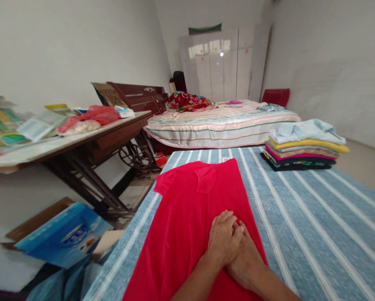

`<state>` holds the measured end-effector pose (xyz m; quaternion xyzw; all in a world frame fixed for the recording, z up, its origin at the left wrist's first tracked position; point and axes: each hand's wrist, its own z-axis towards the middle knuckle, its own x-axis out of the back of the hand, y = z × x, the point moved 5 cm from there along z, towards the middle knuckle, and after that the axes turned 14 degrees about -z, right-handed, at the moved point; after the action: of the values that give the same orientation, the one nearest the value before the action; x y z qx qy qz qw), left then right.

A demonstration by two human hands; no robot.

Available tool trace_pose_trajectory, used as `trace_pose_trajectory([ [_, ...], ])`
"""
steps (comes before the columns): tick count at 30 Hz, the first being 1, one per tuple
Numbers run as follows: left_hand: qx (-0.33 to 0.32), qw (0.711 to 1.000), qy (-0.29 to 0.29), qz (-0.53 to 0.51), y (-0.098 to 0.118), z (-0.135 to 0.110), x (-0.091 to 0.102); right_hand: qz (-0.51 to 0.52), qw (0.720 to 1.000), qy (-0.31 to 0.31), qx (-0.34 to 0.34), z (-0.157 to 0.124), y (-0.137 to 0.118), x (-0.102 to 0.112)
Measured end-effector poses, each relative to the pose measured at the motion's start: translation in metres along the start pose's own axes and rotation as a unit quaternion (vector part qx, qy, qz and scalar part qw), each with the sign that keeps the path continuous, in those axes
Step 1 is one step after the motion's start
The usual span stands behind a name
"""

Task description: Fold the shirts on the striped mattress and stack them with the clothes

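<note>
A red short-sleeved shirt [187,225] lies flat on the striped blue bedspread, its right side folded in to a straight edge. The collar [205,179] and one sleeve [165,182] show at the far end. My left hand [224,236] rests on the shirt near that folded edge, fingers out and holding nothing. Beside and partly under it, my right hand [245,255] lies flat on the same cloth. The left hand hides part of the right hand's fingers.
A stack of folded clothes [302,148] sits on the striped bedspread [312,217] at right. Left stands a cluttered sewing-machine table [112,129], with a blue box [64,236] below. Beyond are another bed [225,125] and a white wardrobe [215,69].
</note>
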<state>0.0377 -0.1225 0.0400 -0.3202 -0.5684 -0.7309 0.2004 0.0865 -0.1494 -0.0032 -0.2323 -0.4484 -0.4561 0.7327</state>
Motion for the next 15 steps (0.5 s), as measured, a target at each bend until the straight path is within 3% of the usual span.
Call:
trace_pose_trajectory([
  [15,-0.009,1.000,0.009,-0.008,-0.0079,-0.0006,-0.0035,0.019,1.000,-0.016,-0.010,-0.0012,0.0009,-0.0018],
])
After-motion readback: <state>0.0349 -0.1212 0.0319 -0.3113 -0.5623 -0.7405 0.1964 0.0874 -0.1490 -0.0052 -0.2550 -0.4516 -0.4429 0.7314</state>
